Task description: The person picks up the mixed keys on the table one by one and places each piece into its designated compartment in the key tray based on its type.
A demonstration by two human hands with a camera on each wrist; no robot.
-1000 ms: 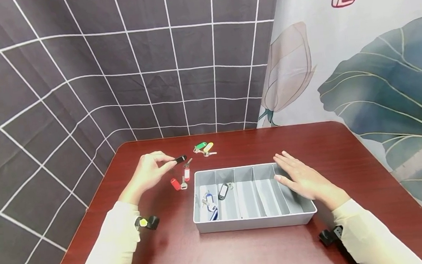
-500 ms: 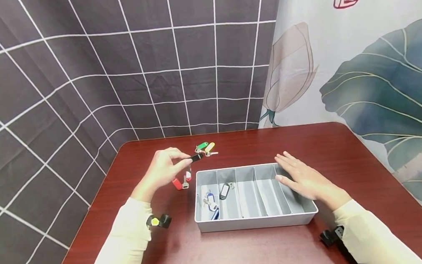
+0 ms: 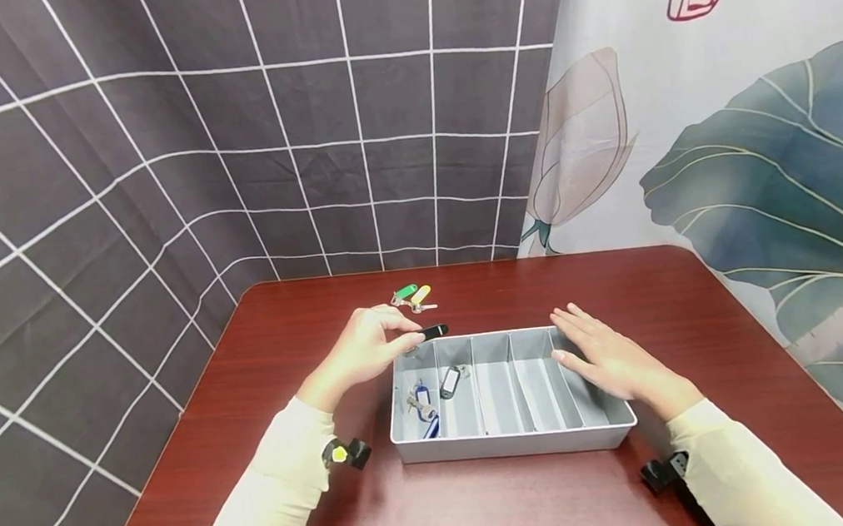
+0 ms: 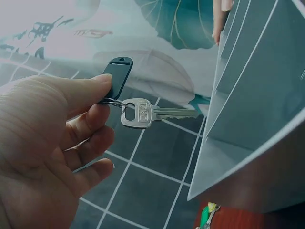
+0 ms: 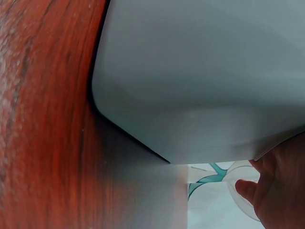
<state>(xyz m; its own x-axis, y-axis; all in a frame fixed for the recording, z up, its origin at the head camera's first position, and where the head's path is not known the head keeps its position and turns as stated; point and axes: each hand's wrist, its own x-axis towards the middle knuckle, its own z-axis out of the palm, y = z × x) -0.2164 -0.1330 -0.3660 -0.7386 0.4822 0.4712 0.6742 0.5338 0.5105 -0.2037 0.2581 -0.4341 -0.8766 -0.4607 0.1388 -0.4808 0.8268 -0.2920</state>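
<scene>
My left hand (image 3: 364, 347) pinches a black key tag (image 4: 120, 76) between thumb and fingers, over the back left corner of a grey divided tray (image 3: 513, 445). From the tag's ring hangs a silver key (image 4: 140, 114), pointing toward the tray in the left wrist view. Blue-tagged keys (image 3: 422, 395) lie in the leftmost compartment, and another black key tag (image 3: 449, 382) lies in the second one. On the tray's right rim rests my right hand (image 3: 598, 352), its fingers extended. The red-tagged keys are hidden behind my left hand.
Behind the tray, a green key tag (image 3: 406, 291) and a yellow key tag (image 3: 421, 295) lie with their keys on the dark red table (image 3: 304, 302). A grid-patterned curtain (image 3: 323, 171) hangs along the back and left.
Carrying the black key tag, my left hand has moved right, from above the red tags to the tray's back left corner. My right hand has stayed on the rim.
</scene>
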